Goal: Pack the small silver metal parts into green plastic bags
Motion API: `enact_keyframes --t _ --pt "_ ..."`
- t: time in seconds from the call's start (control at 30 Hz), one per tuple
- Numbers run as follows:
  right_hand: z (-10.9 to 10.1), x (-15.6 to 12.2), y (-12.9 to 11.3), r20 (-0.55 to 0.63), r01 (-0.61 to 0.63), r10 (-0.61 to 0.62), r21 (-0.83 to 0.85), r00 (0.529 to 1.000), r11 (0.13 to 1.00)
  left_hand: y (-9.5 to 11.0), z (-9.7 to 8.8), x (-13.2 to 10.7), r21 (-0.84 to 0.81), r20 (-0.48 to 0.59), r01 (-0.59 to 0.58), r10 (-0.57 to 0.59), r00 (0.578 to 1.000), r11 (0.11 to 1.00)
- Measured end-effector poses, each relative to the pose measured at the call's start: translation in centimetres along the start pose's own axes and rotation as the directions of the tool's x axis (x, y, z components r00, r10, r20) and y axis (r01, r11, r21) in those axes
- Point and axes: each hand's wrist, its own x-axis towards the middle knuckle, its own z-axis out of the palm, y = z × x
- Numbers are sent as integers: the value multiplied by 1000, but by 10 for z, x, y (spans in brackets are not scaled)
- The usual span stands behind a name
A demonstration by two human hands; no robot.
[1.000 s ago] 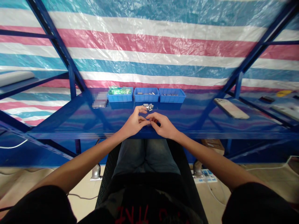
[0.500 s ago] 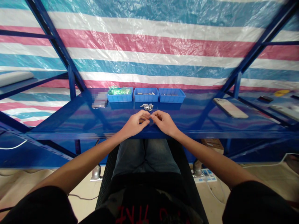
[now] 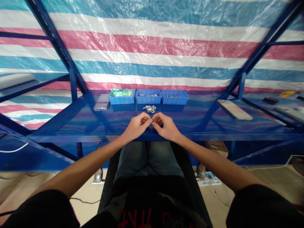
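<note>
Fingertips (image 3: 148, 121) of the left hand (image 3: 136, 126) and right hand (image 3: 167, 127) meet tip to tip, pinched shut on a tiny piece (image 3: 152, 120) too small to make out. Just beyond them a loose heap of small shiny metal parts (image 3: 149, 108) lies on the glossy blue shelf (image 3: 71, 123). Farther back stand three rectangular blue plastic bins (image 3: 149, 96). Well off to the right lies a smooth, pale phone (image 3: 234, 110).
</note>
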Motion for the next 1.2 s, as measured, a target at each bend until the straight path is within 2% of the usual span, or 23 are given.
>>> enact_keyframes --t 0.1,0.2,0.3,0.4,0.7,0.9,0.97,1.1,1.2 --pt "1 0 -1 -18 7 -8 -21 1000 1000 0 0 0 14 29 12 -12 999 1000" --pt "1 2 2 -24 -59 59 26 998 998 -1 0 0 -2 31 2 -2 1000 1000" --pt "0 4 5 9 -123 123 63 992 990 -2 0 0 -18 29 -33 33 999 999" --pt "-2 5 4 51 -134 132 43 990 990 -2 0 -1 6 38 -57 57 998 998" --pt "-2 5 0 43 -90 96 -113 994 989 -2 3 -1 84 -2 -45 45 999 995" --pt "-1 6 1 60 -83 91 -120 994 989 0 4 -2 60 16 -36 35 999 998" --pt "-1 4 1 34 -79 82 -96 996 992 0 4 -2 66 1 -20 20 1000 998" --pt "1 -2 3 -19 35 -36 -34 999 999 3 4 -1 129 -48 8 -2 999 992" --pt "4 -3 4 -26 92 -94 -94 995 991 6 3 -2 240 -24 1 5 1000 971"
